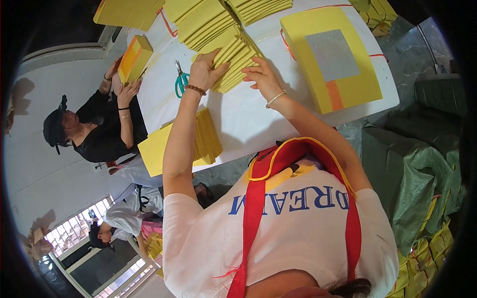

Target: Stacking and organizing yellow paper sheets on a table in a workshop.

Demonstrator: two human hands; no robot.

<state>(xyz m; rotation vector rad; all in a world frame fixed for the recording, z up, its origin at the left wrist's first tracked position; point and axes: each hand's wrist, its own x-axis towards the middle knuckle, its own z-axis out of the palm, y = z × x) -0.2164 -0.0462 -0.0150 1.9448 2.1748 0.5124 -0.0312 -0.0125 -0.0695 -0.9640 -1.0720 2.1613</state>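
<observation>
Both hands are at a fanned stack of yellow paper bundles (pixel 237 62) on the white-covered table. My left hand (pixel 203 72), with a brown beaded bracelet on its wrist, grips the stack's left side, thumb and fingers over the layered edges. My right hand (pixel 264 82), with a silver bangle, is at the stack's right edge; its fingers are apart and slightly bent. Whether those fingertips press on the paper, I cannot tell. Teal-handled scissors (pixel 181 82) lie left of my left hand. More yellow bundles (pixel 201 22) lie just beyond the stack.
To the right stands a big yellow block of paper (pixel 330 59) with a grey panel and an orange strip. Another yellow stack (pixel 181 141) sits at the near left edge. A co-worker (pixel 107 116) holds a yellow block (pixel 135 59) at left. Green sacking (pixel 422 169) covers goods at right.
</observation>
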